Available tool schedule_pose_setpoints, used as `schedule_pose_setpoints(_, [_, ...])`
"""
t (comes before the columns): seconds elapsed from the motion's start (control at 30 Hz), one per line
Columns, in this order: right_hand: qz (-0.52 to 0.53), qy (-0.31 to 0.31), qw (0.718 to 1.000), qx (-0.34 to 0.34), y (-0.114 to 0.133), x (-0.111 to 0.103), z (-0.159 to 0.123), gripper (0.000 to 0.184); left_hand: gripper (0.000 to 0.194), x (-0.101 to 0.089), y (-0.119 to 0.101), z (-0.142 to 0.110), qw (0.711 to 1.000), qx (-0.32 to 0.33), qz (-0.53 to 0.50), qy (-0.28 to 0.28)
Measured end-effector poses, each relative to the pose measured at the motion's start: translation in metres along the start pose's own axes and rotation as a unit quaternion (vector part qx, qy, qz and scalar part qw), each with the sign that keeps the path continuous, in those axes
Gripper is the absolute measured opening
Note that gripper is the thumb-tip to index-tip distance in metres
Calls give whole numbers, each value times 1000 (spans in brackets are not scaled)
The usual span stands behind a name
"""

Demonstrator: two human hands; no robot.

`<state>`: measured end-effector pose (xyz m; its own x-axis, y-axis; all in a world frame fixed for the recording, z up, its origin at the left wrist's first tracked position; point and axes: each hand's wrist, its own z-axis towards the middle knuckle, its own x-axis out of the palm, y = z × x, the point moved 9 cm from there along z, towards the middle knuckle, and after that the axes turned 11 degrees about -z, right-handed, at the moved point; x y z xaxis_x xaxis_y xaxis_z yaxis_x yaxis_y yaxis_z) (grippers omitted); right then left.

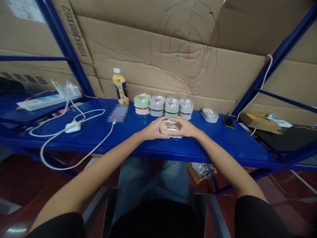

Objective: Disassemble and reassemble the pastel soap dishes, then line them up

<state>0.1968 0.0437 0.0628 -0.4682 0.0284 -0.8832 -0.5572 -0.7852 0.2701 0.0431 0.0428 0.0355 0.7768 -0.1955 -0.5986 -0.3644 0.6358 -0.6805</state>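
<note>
Both hands curl around a smooth, rounded case on the glossy blue counter, creased cardboard behind it.

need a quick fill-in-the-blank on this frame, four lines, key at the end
1. The case is held ____ the left hand and the right hand.
2. The cap on the bottle is ____.
3. The table is ____.
4. The row of stacks behind the hands counts ____ stacks.

Missing words: between; white; blue; four.
</note>
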Motion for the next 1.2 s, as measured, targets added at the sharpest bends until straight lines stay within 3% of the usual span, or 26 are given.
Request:
schedule_pose_setpoints(0.13, [-56,13,998,8,16,-3,-26,89,116,0,2,-1,1000,5,-17,11])
schedule_pose_setpoints(0.27, [-156,41,984,79,25,-18,-76,85,98,1,8,-1,1000,-2,-26,6])
schedule_pose_setpoints(0.4, [-284,40,933,217,11,-45,-127,80,77,1,11,-1,1000,-24,11,6])
schedule_pose_setpoints(0.53, [-347,53,881,316,-20,-63,-146,75,70,1,6,-2,999,-34,28,17])
schedule_pose_setpoints(0.67, [-360,72,850,377,-58,-72,-135,67,69,2,4,-2,998,-38,41,25])
schedule_pose_setpoints(0.83, [-391,57,827,398,-92,-86,-109,45,65,2,2,-2,997,-43,56,33])
schedule_pose_setpoints(0.93, [-417,5,824,385,-93,-98,-92,41,64,2,2,-2,997,-43,62,33])
schedule_pose_setpoints(1.03, [-416,-49,848,325,-79,-102,-64,36,61,2,1,-1,997,-35,62,34])
schedule_pose_setpoints(1.1, [-398,-66,871,281,-72,-97,-40,46,58,1,2,-1,997,-30,61,34])
schedule_pose_setpoints(1.2, [-356,-67,896,255,-75,-82,-5,87,56,0,2,-1,998,-21,55,29])
